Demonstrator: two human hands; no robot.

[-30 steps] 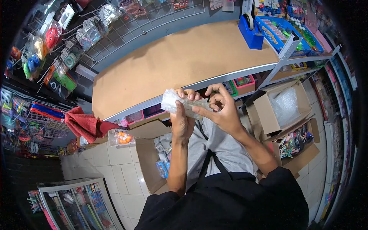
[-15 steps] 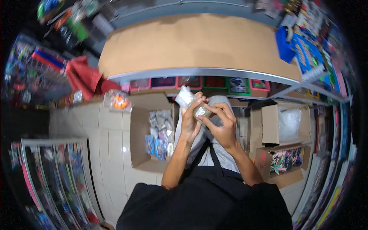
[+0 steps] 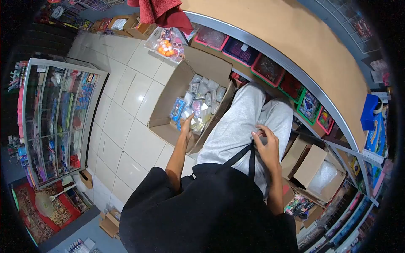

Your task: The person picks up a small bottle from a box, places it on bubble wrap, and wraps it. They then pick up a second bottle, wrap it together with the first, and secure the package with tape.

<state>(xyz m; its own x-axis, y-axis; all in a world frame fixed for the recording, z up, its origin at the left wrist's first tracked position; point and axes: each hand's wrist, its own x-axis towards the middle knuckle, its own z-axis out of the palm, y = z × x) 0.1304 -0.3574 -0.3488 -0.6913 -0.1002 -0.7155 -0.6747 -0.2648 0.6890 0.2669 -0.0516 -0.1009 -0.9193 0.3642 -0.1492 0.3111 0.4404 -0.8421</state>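
My left hand point(image 3: 186, 126) reaches down into an open cardboard box point(image 3: 162, 101) on the floor to my left. Its fingers close on a small clear plastic packet point(image 3: 195, 124), partly hidden among the others. Several grey-white wrapped packets point(image 3: 204, 86) fill that box, with a blue printed pack point(image 3: 177, 107) beside them. Over my lap, my right hand point(image 3: 267, 145) hangs empty, its fingers loosely curled and apart from the thumb, close above the grey trousers point(image 3: 236, 122).
A wooden counter point(image 3: 270, 21) curves ahead, with coloured trays point(image 3: 270, 69) beneath it. Bagged orange and white balls point(image 3: 168, 48) lie beyond the box. More cardboard boxes point(image 3: 303, 164) stand at my right. A glass display case point(image 3: 63, 122) stands on the left, across the tiled floor point(image 3: 122, 114).
My view has turned left. Both hands were together over my lap with clear plastic packets; now the left is down in the box and the right is separate and empty.
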